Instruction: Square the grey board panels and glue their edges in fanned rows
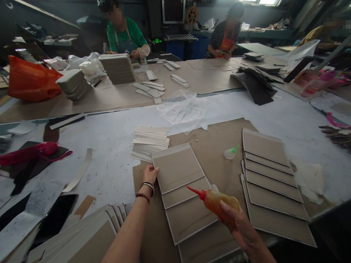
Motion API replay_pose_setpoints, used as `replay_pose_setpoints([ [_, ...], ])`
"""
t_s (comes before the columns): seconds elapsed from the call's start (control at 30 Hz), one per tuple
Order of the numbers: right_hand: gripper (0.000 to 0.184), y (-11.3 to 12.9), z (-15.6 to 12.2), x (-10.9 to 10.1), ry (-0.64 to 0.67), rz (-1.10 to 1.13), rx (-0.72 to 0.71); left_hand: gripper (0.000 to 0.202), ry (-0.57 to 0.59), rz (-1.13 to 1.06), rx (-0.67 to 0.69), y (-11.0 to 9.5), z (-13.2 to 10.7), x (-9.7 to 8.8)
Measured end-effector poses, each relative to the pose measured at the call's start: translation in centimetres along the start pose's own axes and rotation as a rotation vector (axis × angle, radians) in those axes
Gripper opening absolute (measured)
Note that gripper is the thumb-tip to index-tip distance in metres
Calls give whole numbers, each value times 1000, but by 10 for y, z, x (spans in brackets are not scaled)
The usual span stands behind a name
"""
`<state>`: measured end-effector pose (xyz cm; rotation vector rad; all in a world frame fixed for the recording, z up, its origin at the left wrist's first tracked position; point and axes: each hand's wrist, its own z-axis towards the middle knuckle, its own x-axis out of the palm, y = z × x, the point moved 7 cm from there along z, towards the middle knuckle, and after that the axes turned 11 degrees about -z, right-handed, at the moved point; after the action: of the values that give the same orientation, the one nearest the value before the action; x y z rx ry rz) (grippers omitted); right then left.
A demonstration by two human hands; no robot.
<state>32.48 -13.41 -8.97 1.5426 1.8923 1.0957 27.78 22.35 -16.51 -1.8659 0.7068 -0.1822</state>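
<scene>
In my right hand [238,219] is a squeeze bottle [219,205] of amber liquid, its red pointed nozzle aimed up and to the left. The nozzle is above a fanned row of overlapping grey-brown boards with pale edges. My left hand [150,174], wearing bracelets, has its fingers closed at the left edge of the uppermost board [178,165]. Dark streaks cross some of these boards. Just behind them lies a pile of narrow pale strips [150,141]. A second fanned row of boards [273,180] is to the right.
A small bottle with a green tip [230,153] lies between the rows. More boards [81,248] are stacked at front left. Clear plastic film [181,110] is further back. Beyond it, two people [127,38] work near stacked boards [117,69]; dark sheets [253,85] lie at right.
</scene>
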Motion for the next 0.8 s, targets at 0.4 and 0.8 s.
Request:
replay_pose_setpoints([
  [0.4,47,-3,4,52,-15,-501,-229,25,-57,211,13,6,4,3],
  [0.8,39,6,3,57,-94,-801,-443,26,-49,275,36,4,0,3],
])
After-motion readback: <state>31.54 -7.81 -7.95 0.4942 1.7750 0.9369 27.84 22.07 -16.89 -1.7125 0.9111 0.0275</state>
